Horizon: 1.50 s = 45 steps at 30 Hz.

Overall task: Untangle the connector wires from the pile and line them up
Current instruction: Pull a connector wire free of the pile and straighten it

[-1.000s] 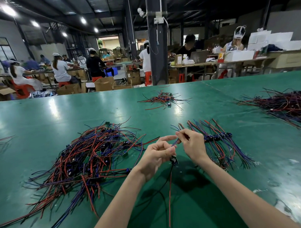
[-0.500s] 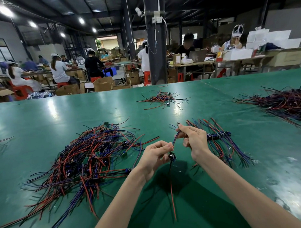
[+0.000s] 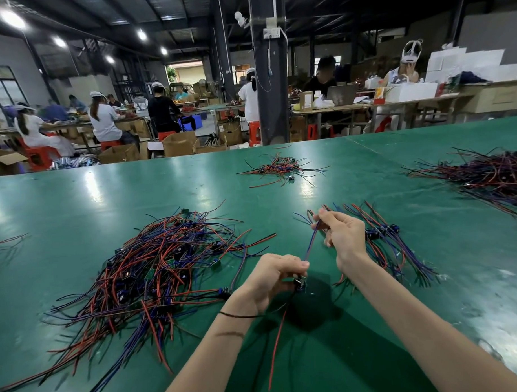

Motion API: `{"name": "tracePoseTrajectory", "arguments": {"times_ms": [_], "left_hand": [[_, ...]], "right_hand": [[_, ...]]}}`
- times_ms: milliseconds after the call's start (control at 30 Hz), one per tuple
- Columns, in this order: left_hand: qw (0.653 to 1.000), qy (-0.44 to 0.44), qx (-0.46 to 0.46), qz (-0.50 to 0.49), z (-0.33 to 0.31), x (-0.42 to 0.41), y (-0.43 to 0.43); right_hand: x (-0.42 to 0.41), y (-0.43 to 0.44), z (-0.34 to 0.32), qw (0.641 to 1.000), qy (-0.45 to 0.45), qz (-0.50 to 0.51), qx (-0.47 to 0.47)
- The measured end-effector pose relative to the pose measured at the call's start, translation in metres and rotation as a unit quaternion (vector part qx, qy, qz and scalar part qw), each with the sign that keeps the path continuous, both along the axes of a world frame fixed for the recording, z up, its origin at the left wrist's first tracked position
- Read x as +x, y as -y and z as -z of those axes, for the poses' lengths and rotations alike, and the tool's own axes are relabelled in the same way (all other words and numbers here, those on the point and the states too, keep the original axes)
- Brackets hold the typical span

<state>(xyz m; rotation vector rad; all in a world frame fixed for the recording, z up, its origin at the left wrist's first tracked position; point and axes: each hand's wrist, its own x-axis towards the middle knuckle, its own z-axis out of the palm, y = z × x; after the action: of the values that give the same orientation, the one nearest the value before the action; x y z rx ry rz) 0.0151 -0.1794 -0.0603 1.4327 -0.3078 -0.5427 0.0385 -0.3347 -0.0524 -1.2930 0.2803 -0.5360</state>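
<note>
Blue wire (image 3: 311, 239) is stretched between the right hand (image 3: 345, 236), pinching its end, and the left hand (image 3: 269, 279), gripping the connector (image 3: 300, 283); tugging harder could pull it loose.

The wire heap (image 3: 485, 174) overruns the right edge.

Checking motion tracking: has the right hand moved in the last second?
Yes. The right hand has shifted right, toward the lined-up bundle and away from the left hand, pulling the wire taut.
</note>
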Motion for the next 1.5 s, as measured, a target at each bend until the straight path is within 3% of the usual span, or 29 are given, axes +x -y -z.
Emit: {"name": "tracePoseTrajectory", "arguments": {"times_ms": [167, 433, 600, 733, 933, 1267, 1367, 1500], "left_hand": [[0.995, 0.043, 0.089, 0.021, 0.004, -0.002, 0.007], [0.993, 0.066, 0.074, -0.059, 0.008, 0.001, 0.007], [0.982, 0.076, 0.012, -0.169, 0.004, 0.01, -0.002], [0.973, 0.044, -0.042, -0.223, 0.001, 0.021, -0.012], [0.957, 0.058, -0.077, -0.274, 0.006, 0.035, -0.025], [0.949, 0.145, -0.011, -0.281, 0.006, 0.033, -0.023], [0.951, 0.122, -0.023, -0.282, 0.006, 0.033, -0.024], [0.957, 0.021, -0.07, -0.28, 0.005, 0.036, -0.026]], "right_hand": [[-0.004, 0.0, -0.004, 0.999, -0.004, -0.02, 0.031], [0.0, 0.002, -0.001, 0.998, -0.01, -0.048, 0.046], [-0.001, -0.009, 0.005, 0.985, -0.126, -0.115, -0.031], [-0.014, -0.031, 0.008, 0.951, -0.166, -0.222, -0.135], [-0.027, -0.047, 0.005, 0.907, -0.225, -0.353, -0.054], [-0.028, -0.046, 0.012, 0.899, -0.178, -0.399, -0.037], [-0.027, -0.046, 0.014, 0.902, -0.175, -0.395, -0.026], [-0.027, -0.046, 0.014, 0.902, -0.172, -0.395, -0.031]]}}
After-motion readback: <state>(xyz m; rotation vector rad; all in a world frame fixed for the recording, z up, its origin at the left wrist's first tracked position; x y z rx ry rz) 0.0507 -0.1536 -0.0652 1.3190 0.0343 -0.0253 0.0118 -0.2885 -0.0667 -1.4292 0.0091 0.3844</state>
